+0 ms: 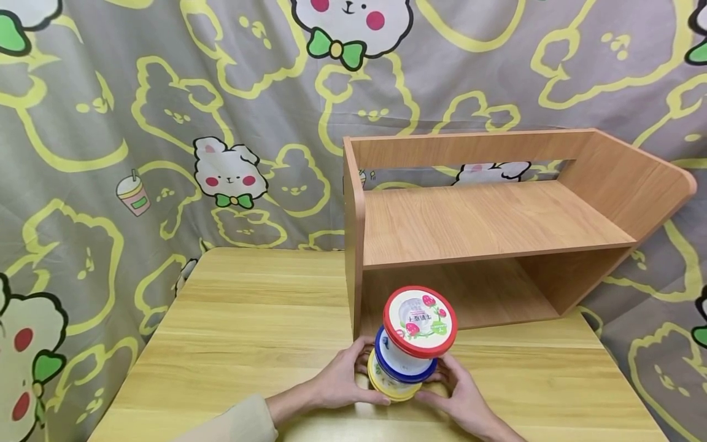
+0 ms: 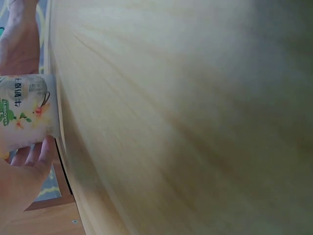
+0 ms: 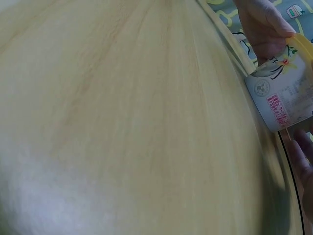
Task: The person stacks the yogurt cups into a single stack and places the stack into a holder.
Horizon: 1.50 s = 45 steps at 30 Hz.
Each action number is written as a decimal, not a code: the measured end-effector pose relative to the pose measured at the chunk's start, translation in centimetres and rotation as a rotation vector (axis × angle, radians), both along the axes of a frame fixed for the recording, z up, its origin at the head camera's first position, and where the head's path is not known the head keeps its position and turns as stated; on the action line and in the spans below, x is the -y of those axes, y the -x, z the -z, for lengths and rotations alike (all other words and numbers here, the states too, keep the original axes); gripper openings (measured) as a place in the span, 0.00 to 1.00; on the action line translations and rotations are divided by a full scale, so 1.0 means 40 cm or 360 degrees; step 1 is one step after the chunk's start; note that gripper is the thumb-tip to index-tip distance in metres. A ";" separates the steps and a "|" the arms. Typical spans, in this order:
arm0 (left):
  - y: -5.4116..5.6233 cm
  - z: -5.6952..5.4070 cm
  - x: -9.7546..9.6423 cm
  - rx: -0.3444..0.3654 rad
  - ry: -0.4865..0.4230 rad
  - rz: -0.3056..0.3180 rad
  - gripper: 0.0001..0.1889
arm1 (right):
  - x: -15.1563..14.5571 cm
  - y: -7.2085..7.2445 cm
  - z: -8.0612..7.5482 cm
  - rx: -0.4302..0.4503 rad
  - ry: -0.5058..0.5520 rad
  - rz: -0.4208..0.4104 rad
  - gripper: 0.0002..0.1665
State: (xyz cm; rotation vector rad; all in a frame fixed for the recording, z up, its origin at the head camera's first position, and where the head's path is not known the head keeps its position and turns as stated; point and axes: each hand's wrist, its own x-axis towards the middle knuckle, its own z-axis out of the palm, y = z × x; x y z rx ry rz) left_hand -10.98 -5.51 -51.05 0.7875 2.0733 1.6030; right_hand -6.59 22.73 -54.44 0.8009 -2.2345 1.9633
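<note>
Three round paper tubs are stacked on the wooden table near its front. On top is the red-lidded tub (image 1: 420, 321), with strawberries on its lid; under it sits the blue-lidded tub (image 1: 405, 356). At the bottom the yellow-lidded tub (image 1: 393, 388) has a white side (image 2: 29, 110) with flowers and print. My left hand (image 1: 343, 377) curls round the bottom tub from the left, thumb in front. From the right, my right hand (image 1: 461, 396) holds the same tub, its fingers partly hidden behind the stack. The stack leans slightly in the head view.
A two-tier wooden shelf (image 1: 497, 221) stands at the back right of the table (image 1: 248, 319), directly behind the stack. A patterned curtain (image 1: 166, 123) with cartoon rabbits hangs behind the table and along its sides.
</note>
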 end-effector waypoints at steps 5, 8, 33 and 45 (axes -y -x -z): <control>-0.001 -0.001 0.000 -0.0003 0.0010 -0.0004 0.46 | 0.005 0.002 -0.001 0.0007 -0.0027 0.0000 0.46; -0.001 -0.001 0.000 0.0003 0.0006 -0.0003 0.46 | 0.010 0.001 -0.002 0.0045 -0.0061 0.0003 0.44; 0.000 -0.001 -0.001 0.0019 -0.0032 0.0006 0.46 | 0.031 0.003 0.006 0.0086 -0.0205 0.0086 0.46; 0.001 0.002 -0.003 0.0012 -0.0038 0.0011 0.46 | 0.041 -0.001 0.008 0.0096 -0.0196 0.0099 0.47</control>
